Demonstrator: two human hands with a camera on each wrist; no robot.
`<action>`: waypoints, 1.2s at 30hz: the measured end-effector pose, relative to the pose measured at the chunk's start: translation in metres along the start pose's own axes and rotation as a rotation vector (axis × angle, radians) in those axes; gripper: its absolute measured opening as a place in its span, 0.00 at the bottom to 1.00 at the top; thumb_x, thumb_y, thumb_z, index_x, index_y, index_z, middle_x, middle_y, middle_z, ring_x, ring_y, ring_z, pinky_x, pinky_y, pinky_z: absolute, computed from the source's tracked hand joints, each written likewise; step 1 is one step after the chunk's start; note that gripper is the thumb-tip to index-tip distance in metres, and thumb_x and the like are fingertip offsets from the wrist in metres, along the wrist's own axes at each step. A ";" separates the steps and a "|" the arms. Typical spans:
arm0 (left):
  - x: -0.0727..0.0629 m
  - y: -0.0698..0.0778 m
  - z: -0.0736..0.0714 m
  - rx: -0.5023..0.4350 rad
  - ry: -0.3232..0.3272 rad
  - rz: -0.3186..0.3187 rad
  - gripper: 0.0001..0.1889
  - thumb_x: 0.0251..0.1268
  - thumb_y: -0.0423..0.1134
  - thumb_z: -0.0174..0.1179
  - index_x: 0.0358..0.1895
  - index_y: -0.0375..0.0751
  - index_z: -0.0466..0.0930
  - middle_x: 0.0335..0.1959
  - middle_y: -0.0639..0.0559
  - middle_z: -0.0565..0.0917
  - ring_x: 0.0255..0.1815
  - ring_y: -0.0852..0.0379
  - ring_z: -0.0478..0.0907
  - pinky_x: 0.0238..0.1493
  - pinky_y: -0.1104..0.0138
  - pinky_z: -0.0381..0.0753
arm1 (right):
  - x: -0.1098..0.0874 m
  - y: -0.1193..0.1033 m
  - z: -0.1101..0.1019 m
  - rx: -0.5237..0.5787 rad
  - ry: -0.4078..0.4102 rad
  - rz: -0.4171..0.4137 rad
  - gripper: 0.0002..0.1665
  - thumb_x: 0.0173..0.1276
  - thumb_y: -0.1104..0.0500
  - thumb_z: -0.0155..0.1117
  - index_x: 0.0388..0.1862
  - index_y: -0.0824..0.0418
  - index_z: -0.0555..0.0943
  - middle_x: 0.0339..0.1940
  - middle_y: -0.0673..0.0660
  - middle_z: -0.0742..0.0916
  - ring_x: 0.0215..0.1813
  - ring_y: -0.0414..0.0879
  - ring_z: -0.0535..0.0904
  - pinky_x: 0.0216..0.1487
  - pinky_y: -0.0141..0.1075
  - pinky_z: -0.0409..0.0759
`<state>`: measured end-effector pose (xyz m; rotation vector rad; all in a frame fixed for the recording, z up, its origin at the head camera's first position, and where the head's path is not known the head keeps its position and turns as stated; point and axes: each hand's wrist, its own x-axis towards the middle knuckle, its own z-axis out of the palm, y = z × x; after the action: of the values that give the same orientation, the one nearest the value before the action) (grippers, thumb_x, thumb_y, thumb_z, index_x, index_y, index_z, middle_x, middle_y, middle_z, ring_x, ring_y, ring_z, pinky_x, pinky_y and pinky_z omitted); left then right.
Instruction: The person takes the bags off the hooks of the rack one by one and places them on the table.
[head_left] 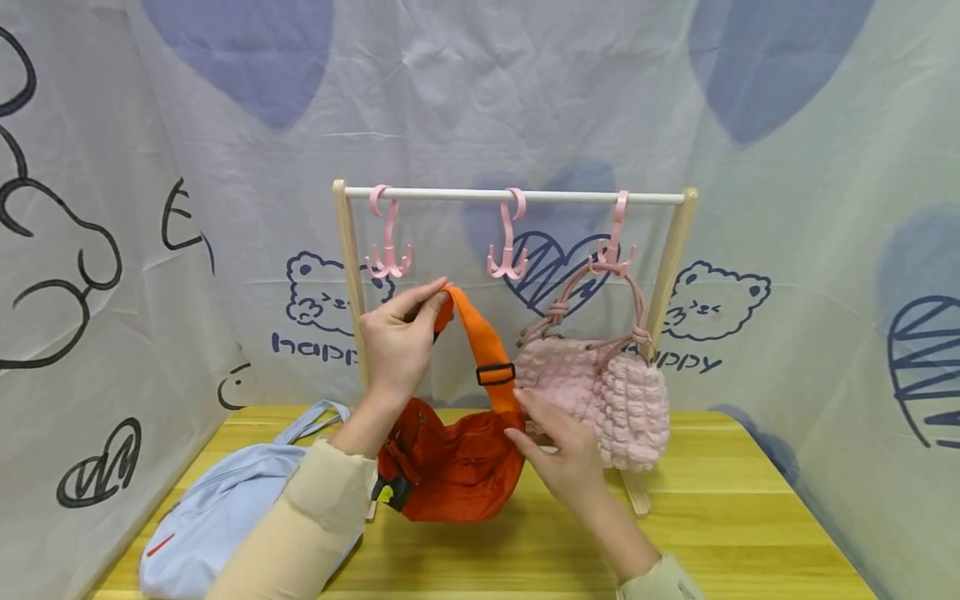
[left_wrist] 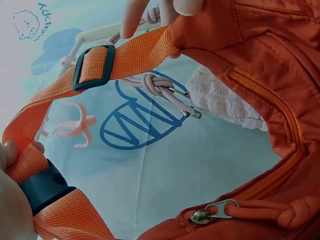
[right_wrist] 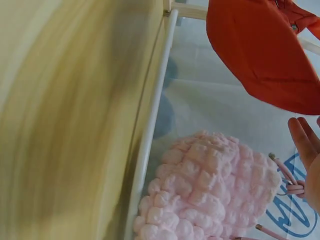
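Observation:
An orange-red waist bag [head_left: 468, 467] hangs above the table by its bright orange strap [head_left: 480, 333], a black slider on it. My left hand [head_left: 401, 342] pinches the top of the strap between thumb and fingers, below the left pink hook. In the left wrist view, a black buckle [left_wrist: 45, 187] sits beside that grip. My right hand [head_left: 562, 446] is at the bag's right end, its fingers extended and thumb apart, fingertips right by the strap's base. The right wrist view shows its fingers [right_wrist: 302, 137] close under the bag [right_wrist: 265, 60].
A wooden rack with a white rail [head_left: 450, 194] carries pink claw hooks, among them the middle hook [head_left: 507, 250]. A puffy pink handbag [head_left: 633, 408] hangs from the right hook [head_left: 615, 242]. A light blue bag [head_left: 225, 500] lies on the wooden table [head_left: 735, 500] at left.

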<state>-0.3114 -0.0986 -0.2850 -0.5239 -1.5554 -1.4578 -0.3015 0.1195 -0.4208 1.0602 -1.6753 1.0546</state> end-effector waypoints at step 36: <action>-0.022 -0.033 -0.033 0.143 -0.213 -0.252 0.09 0.70 0.32 0.69 0.48 0.36 0.92 0.39 0.41 0.92 0.32 0.64 0.88 0.32 0.74 0.85 | -0.004 -0.008 -0.024 0.121 0.244 0.198 0.22 0.54 0.86 0.70 0.48 0.73 0.89 0.42 0.69 0.90 0.49 0.38 0.88 0.47 0.27 0.86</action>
<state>-0.3163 -0.1310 -0.3252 -0.4210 -1.9356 -1.4997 -0.2875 0.1406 -0.4161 0.8141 -1.5563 1.3709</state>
